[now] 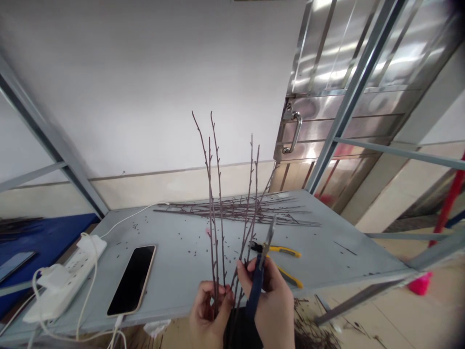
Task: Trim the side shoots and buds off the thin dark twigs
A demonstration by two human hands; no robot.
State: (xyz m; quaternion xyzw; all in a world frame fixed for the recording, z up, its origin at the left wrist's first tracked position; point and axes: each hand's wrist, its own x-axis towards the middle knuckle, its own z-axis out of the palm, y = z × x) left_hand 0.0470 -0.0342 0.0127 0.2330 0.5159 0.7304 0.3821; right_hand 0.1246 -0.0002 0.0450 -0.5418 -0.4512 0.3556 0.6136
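My left hand (pixel 210 312) is closed around the lower ends of several thin, budded reddish-brown twigs (pixel 214 194), which stand upright and fan out above it. My right hand (pixel 272 310) grips the blue handles of a pair of pliers or cutters (pixel 257 281), with the metal jaws (pixel 269 237) pointing up beside the twigs. The jaws appear to be apart from the twigs, though depth is hard to judge. Past my hands, a yellow-handled pair of pliers (pixel 279 257) and a loose layer of cut twigs (pixel 236 212) lie on the grey table (pixel 181 261).
Small cut buds dot the table. At its left lie a black-screened phone (pixel 131 280) and a white power strip (pixel 65 278) with white cables. Metal frame bars (pixel 358 87) cross the view, and twig cuttings (pixel 312 332) lie on the floor.
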